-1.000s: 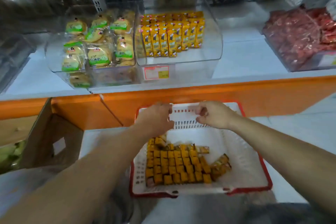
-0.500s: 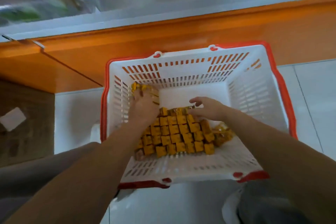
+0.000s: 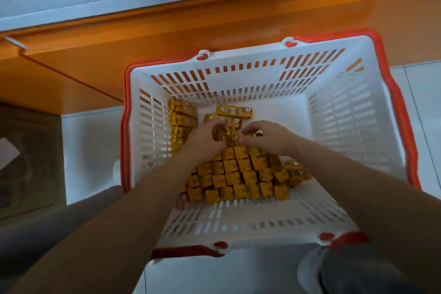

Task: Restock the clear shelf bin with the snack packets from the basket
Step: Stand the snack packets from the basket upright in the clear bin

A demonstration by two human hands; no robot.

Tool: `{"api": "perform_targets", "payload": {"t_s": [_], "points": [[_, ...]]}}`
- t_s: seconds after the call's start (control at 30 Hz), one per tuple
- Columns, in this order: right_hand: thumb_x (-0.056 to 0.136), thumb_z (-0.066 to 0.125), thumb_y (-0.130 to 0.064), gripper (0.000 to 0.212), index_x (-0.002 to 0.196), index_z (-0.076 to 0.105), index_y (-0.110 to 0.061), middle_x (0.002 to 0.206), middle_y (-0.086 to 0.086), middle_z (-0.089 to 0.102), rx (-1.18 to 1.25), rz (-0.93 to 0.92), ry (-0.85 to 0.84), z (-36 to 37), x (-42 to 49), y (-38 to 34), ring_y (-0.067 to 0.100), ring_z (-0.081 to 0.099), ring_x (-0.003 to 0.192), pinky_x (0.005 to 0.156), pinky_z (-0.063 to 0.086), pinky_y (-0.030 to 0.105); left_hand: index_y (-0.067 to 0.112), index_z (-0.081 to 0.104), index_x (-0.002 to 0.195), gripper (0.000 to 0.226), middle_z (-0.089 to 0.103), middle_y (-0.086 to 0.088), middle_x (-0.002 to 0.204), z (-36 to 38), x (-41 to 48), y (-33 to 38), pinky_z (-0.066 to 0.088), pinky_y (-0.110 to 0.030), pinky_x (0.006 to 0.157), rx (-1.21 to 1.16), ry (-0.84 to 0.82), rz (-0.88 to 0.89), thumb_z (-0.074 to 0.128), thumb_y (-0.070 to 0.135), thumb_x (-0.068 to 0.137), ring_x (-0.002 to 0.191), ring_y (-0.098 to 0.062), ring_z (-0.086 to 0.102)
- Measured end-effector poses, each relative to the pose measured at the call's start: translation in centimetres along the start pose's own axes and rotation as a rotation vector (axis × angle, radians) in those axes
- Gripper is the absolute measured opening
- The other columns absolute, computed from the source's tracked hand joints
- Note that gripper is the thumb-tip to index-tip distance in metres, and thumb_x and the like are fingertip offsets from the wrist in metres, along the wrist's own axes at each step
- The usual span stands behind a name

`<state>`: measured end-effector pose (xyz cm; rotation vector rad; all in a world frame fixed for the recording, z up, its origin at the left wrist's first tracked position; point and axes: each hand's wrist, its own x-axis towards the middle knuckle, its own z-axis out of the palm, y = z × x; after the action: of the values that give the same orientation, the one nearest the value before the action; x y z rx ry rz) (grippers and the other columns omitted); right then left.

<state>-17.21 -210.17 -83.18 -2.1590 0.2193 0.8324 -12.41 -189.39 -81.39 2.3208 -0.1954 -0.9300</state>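
Observation:
A white slotted basket (image 3: pixel 338 112) with a red rim stands on the floor below me. Several yellow snack packets (image 3: pixel 241 174) lie packed in rows on its bottom, with more stacked against the left wall. Both my hands are down inside the basket at the far end of the rows. My left hand (image 3: pixel 205 137) has its fingers curled round a few packets. My right hand (image 3: pixel 267 136) pinches packets right beside it, fingertips nearly touching the left hand. The clear shelf bin is out of view.
An orange shelf front (image 3: pixel 214 19) with a grey-white ledge (image 3: pixel 95 0) above it runs across the top, just behind the basket. A brown cardboard box (image 3: pixel 26 157) stands at the left. White floor tiles (image 3: pixel 90 150) surround the basket. My knees show at the bottom edge.
My head tipped down from the shelf bins to the basket. Both hands dropped from the basket's far rim into it and closed on packets at the far end of the rows.

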Motion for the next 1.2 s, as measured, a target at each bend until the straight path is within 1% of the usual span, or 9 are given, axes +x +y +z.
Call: {"api": "perform_targets", "payload": {"t_s": [0.07, 0.17, 0.3, 0.47, 0.6, 0.77, 0.87, 1.0, 1.2], "points": [[0.087, 0.061, -0.064, 0.048, 0.119, 0.065, -0.029, 0.118, -0.004, 0.063, -0.072, 0.006, -0.027, 0.2, 0.9, -0.7, 0.017, 0.057, 0.108, 0.088, 0.046, 0.035, 0.030, 0.061, 0.137, 0.052, 0.062, 0.001, 0.134, 0.0, 0.6, 0.1, 0.050, -0.028, 0.086, 0.052, -0.038, -0.021, 0.074, 0.023, 0.087, 0.112, -0.016, 0.059], [0.086, 0.062, -0.063, 0.053, 0.124, 0.063, -0.027, 0.116, -0.004, 0.062, -0.205, 0.025, -0.097, 0.2, 2.1, -1.6, 0.019, 0.057, 0.106, 0.085, 0.045, 0.034, 0.026, 0.058, 0.140, 0.059, 0.057, -0.002, 0.141, -0.5, 1.5, -0.1, 0.049, -0.028, 0.091, 0.034, -0.081, -0.030, 0.080, 0.021, 0.086, 0.123, -0.021, 0.056], [0.083, 0.067, -0.048, 0.036, 0.112, 0.067, -0.027, 0.102, -0.005, 0.064, -0.105, 0.043, -0.113, 0.0, 2.5, -1.7, 0.011, 0.057, 0.089, 0.069, 0.044, 0.029, 0.018, 0.056, 0.143, 0.068, 0.055, 0.001, 0.139, -1.7, 1.9, -0.9, 0.044, -0.021, 0.090, -0.013, -0.176, -0.045, 0.085, 0.022, 0.081, 0.129, -0.020, 0.052], [0.081, 0.068, -0.039, 0.013, 0.093, 0.069, -0.037, 0.090, -0.019, 0.060, -0.005, 0.031, 0.004, -1.2, 1.8, -0.4, 0.000, 0.054, 0.083, 0.062, 0.037, 0.018, 0.032, 0.054, 0.141, 0.066, 0.045, -0.007, 0.143, -0.2, 2.6, -0.5, 0.033, -0.045, 0.113, 0.302, -0.080, -0.030, 0.079, 0.050, 0.082, 0.136, -0.034, 0.038], [0.076, 0.075, -0.035, 0.020, 0.094, 0.068, -0.039, 0.100, -0.017, 0.057, 0.034, 0.057, 0.121, -2.7, 0.8, 1.5, -0.002, 0.053, 0.083, 0.061, 0.036, 0.015, 0.032, 0.057, 0.128, 0.065, 0.048, -0.001, 0.132, 0.5, 3.2, -0.4, 0.043, -0.038, 0.097, 0.373, -0.033, -0.027, 0.082, 0.058, 0.074, 0.121, -0.024, 0.050], [0.075, 0.083, -0.028, 0.053, 0.121, 0.057, -0.031, 0.114, -0.006, 0.055, 0.089, 0.084, 0.189, -3.8, 0.6, 2.9, 0.012, 0.053, 0.093, 0.059, 0.036, 0.015, 0.025, 0.066, 0.118, 0.058, 0.056, 0.003, 0.111, -0.9, 4.1, 0.3, 0.043, -0.030, 0.077, 0.415, -0.094, -0.012, 0.086, 0.053, 0.072, 0.097, -0.015, 0.055], [0.073, 0.085, -0.031, 0.063, 0.128, 0.053, -0.028, 0.115, -0.006, 0.056, 0.116, 0.113, 0.165, -3.7, 0.9, 3.0, 0.014, 0.055, 0.094, 0.059, 0.038, 0.018, 0.020, 0.069, 0.124, 0.057, 0.067, 0.000, 0.120, -2.3, 4.4, 0.4, 0.051, -0.034, 0.089, 0.372, -0.180, -0.021, 0.088, 0.041, 0.075, 0.105, -0.019, 0.061], [0.072, 0.085, -0.032, 0.057, 0.120, 0.055, -0.034, 0.120, -0.003, 0.058, 0.128, 0.104, 0.142, -3.2, 1.1, 3.0, 0.016, 0.058, 0.095, 0.060, 0.042, 0.020, 0.020, 0.067, 0.127, 0.053, 0.065, -0.002, 0.127, -3.0, 4.4, 0.4, 0.050, -0.036, 0.100, 0.344, -0.245, -0.016, 0.086, 0.034, 0.079, 0.117, -0.022, 0.060], [0.074, 0.084, -0.029, 0.053, 0.115, 0.052, -0.040, 0.111, -0.007, 0.059, 0.121, 0.058, 0.133, -3.2, 0.6, 2.8, 0.005, 0.057, 0.081, 0.061, 0.042, 0.020, 0.028, 0.050, 0.114, 0.054, 0.047, 0.001, 0.118, -2.1, 4.3, 0.1, 0.041, -0.031, 0.084, 0.413, -0.259, -0.002, 0.087, 0.040, 0.077, 0.106, -0.018, 0.051]]}}
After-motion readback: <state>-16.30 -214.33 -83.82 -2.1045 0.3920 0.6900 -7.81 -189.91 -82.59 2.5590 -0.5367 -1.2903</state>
